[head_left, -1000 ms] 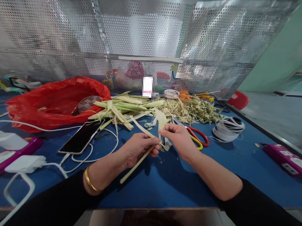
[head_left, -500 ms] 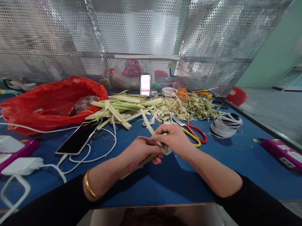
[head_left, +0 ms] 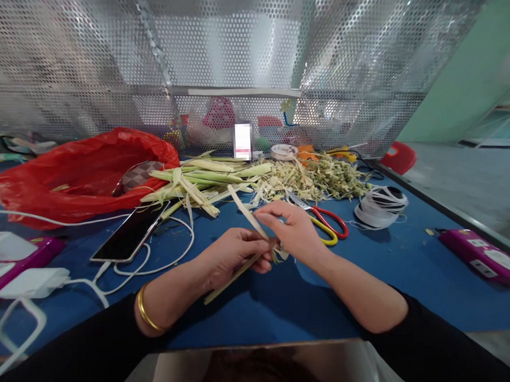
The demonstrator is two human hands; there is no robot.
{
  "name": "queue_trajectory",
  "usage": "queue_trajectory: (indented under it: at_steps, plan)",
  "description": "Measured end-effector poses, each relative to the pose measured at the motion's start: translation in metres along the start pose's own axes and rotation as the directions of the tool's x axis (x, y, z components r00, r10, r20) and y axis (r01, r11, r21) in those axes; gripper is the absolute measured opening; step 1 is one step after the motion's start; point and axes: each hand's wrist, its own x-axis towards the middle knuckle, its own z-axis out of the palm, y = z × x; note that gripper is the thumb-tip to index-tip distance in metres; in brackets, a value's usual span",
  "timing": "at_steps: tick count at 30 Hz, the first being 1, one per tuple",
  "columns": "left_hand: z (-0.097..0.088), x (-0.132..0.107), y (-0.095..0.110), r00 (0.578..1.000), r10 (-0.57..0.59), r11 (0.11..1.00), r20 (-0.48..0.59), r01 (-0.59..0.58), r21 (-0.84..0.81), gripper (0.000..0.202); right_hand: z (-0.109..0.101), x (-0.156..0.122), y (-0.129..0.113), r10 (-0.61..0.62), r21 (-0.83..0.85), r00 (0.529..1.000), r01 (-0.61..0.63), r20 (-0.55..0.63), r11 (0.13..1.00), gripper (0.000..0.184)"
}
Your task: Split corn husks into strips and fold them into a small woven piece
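Observation:
Close together above the blue table (head_left: 327, 300), my two hands work on pale, flat plant strips that look like husk. My left hand (head_left: 241, 253) has its fingers pinched round them. One pale husk strip (head_left: 242, 207) rises up and left from between the hands. A second, darker husk strip (head_left: 230, 282) sticks out below my left palm. My right hand (head_left: 293, 229) is closed at the same spot, thumb and fingers against the strips. A small pale-green tuft (head_left: 278, 255) shows under its fingertips. The exact grip there is partly hidden by the fingers.
Behind the hands lie husk leaves (head_left: 208, 179) and a heap of dried plant bits (head_left: 339, 176). Scissors (head_left: 330, 221) and a thread spool (head_left: 380, 208) are to the right. Leftward are a phone (head_left: 130, 236), white cables and a red plastic bag (head_left: 76, 165).
The upright husk strip leans further left, and the lower strip shows more below my left hand. My right hand has shifted slightly, its index finger lifted a little. The view has turned slightly.

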Motion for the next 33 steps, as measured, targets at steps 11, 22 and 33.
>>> queue_trajectory:
  at_steps: [11, 22, 33]
  plan:
    - [-0.014, 0.002, 0.014, 0.968, 0.123, 0.968, -0.218, -0.165, -0.187, 0.018, -0.014, 0.004, -0.001, -0.050, -0.250, 0.979, 0.100, 0.196, 0.963, 0.017]
    - [-0.013, 0.006, 0.011, 0.932, 0.161, 0.946, -0.324, -0.239, -0.217, 0.015, -0.012, -0.001, 0.002, -0.248, -0.464, 0.947, 0.316, 0.202, 0.827, 0.016]
    - [-0.015, 0.006, 0.007, 0.944, 0.229, 0.903, -0.239, -0.298, -0.309, 0.008, 0.007, -0.010, 0.002, -0.474, -0.564, 0.699, 0.714, 0.535, 0.416, 0.021]
